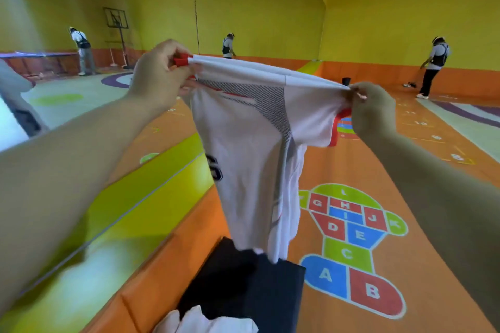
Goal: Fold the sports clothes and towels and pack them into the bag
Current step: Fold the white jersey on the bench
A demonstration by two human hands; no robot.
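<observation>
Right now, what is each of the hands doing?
Left hand: closed, gripping the top edge of the white jersey near its red trim.
Right hand: closed, pinching the jersey's other top corner, holding it up.

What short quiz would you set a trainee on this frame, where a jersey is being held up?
1. True or false: the white jersey lies folded flat inside a bag.
2. Which colour is the jersey's sleeve trim? A red, B green, C blue.
3. Fill in: the jersey is held up by ____ hands.

Key
1. False: it hangs unfolded in the air.
2. A.
3. Two: the left hand and the right hand each pinch one end of its top edge.
</observation>
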